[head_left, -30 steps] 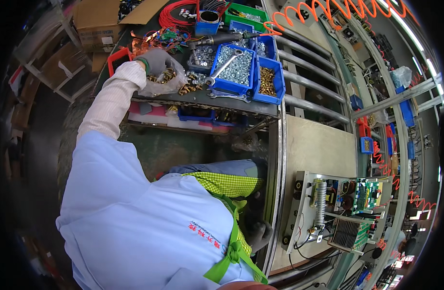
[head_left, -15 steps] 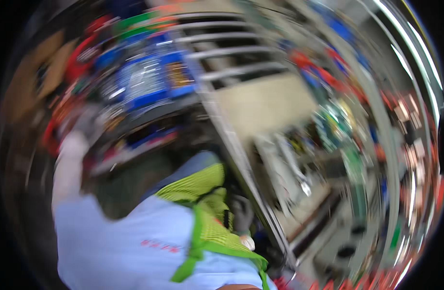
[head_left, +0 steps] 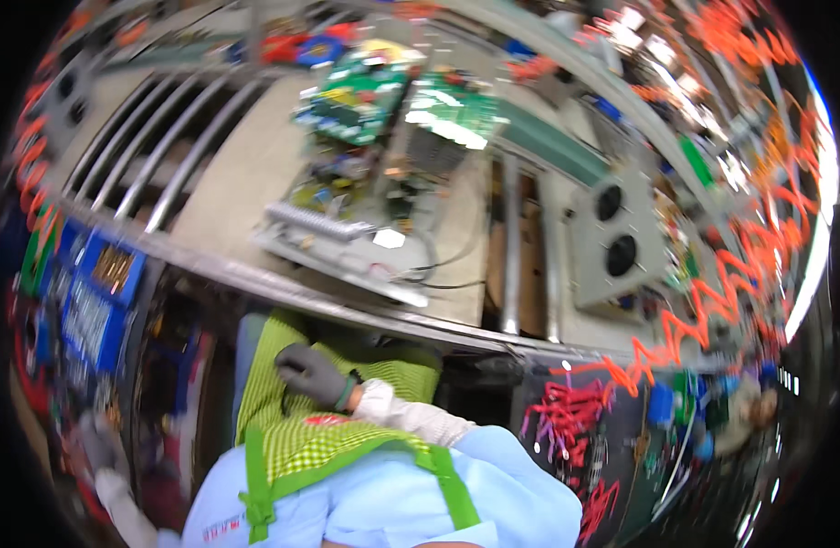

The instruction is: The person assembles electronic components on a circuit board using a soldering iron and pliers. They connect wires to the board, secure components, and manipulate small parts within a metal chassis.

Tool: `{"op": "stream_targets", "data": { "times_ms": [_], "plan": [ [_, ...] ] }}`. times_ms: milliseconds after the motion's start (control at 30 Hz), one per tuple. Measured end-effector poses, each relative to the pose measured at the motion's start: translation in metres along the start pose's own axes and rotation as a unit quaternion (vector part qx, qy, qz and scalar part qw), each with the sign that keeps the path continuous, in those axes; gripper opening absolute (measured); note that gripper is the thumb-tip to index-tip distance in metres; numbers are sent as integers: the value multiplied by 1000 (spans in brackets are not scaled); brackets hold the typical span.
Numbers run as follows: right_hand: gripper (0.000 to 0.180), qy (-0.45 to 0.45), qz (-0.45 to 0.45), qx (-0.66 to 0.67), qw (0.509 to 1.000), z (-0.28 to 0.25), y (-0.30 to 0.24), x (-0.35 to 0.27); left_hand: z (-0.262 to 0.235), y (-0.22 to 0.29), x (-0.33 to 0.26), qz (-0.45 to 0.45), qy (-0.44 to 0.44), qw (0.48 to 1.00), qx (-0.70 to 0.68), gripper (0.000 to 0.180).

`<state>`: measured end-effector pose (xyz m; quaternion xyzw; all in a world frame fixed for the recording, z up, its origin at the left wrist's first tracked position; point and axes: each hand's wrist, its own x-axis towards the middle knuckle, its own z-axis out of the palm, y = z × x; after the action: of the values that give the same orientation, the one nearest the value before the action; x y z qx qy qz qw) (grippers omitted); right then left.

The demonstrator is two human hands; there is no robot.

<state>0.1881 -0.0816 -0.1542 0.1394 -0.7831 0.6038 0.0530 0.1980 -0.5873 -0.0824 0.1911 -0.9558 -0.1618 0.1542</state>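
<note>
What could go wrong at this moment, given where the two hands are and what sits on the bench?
The right hand rests against the green apron, so nothing steadies the open electronics assembly; its loose cables trail near the bench edge and might snag. The left hand is low beside the blue parts bins, blurred at the picture's rim, and may knock them.

The open chassis [head_left: 347, 242] lies on the work surface [head_left: 255, 173] directly ahead of the person, with two circuit boards [head_left: 360, 96] behind it. The fan unit [head_left: 616, 233] lies to the right of the chassis, beyond the gap in the bench. The parts bins [head_left: 91, 292] sit at the far left, below the roller rails [head_left: 155, 146]. The right hand [head_left: 312, 374] rests on the apron [head_left: 328, 438] below the bench edge. The left hand [head_left: 95, 438] is at lower left, apparently near the bins; blur prevents confirmation.
</note>
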Motion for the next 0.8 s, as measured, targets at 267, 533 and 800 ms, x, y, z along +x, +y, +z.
{"op": "stream_targets", "data": {
  "times_ms": [267, 533, 800],
  "plan": [
    [40, -142, 293, 318, 890, 12, -13, -2, -95, 70, 2, 123, -162, 977, 59, 28],
    [46, -267, 422, 511, 700, 78, -97, 68, -15, 223, -30, 394, -365, 810, -235, 35],
    [24, -220, 480, 514, 676, 82, -46, 76, -9, 44, 105, 149, -36, 985, 82, 23]
  ]
}}
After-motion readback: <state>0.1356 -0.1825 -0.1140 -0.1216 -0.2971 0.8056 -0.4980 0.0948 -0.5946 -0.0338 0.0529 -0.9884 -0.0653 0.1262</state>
